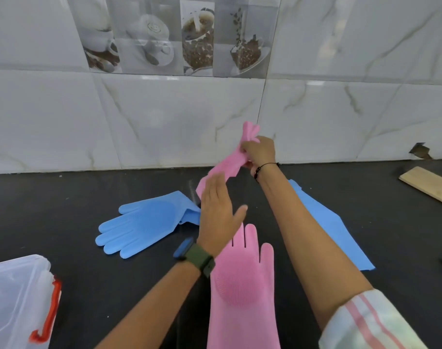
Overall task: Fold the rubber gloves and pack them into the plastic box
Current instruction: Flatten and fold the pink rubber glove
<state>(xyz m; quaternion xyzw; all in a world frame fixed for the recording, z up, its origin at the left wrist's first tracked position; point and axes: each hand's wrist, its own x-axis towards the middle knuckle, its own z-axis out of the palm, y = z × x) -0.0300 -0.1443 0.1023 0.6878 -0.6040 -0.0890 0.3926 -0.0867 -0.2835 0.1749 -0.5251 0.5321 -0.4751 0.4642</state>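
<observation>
Marble tiles [164, 117] backing black counter [63, 210]; no readable writing. Right hand [260, 153] reaching forward, gripping raised pink glove [227, 165] near its fingers; left hand [218, 212] spreading open, flat, beneath it. Second pink glove [240, 285] lying flat, bristles up; blue gloves [139, 222] alongside. Box [18, 298] sitting lower left.

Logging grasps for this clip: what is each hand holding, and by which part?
Right hand grips a pink glove near its finger end. Left hand is open, holding nothing.
</observation>
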